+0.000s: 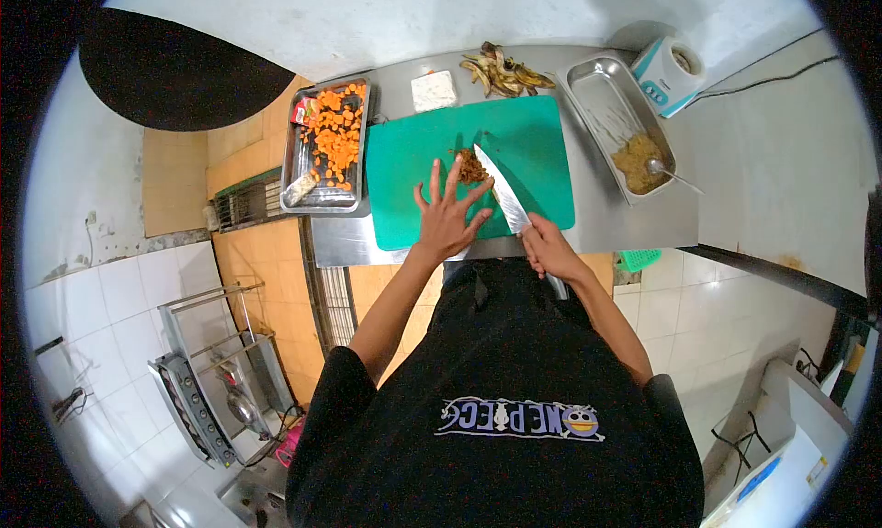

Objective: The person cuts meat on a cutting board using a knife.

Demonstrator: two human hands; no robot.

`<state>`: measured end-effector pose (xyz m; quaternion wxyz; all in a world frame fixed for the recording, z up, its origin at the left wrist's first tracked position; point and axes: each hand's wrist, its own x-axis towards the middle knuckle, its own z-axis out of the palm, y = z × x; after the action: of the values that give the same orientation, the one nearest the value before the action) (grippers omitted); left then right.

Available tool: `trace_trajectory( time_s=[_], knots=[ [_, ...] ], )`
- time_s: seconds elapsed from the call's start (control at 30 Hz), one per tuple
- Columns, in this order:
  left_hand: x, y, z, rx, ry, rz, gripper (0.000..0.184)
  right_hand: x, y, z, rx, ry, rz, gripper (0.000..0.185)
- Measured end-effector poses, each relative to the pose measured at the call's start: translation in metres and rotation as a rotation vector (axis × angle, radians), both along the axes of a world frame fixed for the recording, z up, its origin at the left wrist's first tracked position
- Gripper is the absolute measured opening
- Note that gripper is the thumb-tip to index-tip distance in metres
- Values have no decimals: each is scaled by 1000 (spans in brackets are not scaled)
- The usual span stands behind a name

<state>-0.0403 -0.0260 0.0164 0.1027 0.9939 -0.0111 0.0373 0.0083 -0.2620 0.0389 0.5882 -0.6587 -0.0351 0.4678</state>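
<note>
My right hand point(548, 245) is wrapped round the handle of a kitchen knife point(503, 194), whose blade points up and to the left over a green cutting board point(533, 129). Along the blade's left side lies a small heap of chopped brown food point(471, 167); its exact kind I cannot make out. My left hand point(447, 215) is over the board with its fingers spread, the fingertips at the near edge of the heap and close to the blade. Whether they touch the food or the blade is unclear.
Left of the board stands a metal tray of sliced carrots point(336, 135). Behind it are a white block point(434, 92) and dark banana peels point(504, 73). To the right sit a steel pan point(595, 87) with mashed food and a spoon point(675, 174), and a white-and-teal appliance point(663, 80).
</note>
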Motion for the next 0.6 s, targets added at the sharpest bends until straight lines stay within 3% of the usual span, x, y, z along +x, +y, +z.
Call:
trace_trajectory(
  time_s=[0.6],
  knots=[
    [15,19,-6,16,59,48,60,-11,-4,5,16,18,20,17]
  ],
)
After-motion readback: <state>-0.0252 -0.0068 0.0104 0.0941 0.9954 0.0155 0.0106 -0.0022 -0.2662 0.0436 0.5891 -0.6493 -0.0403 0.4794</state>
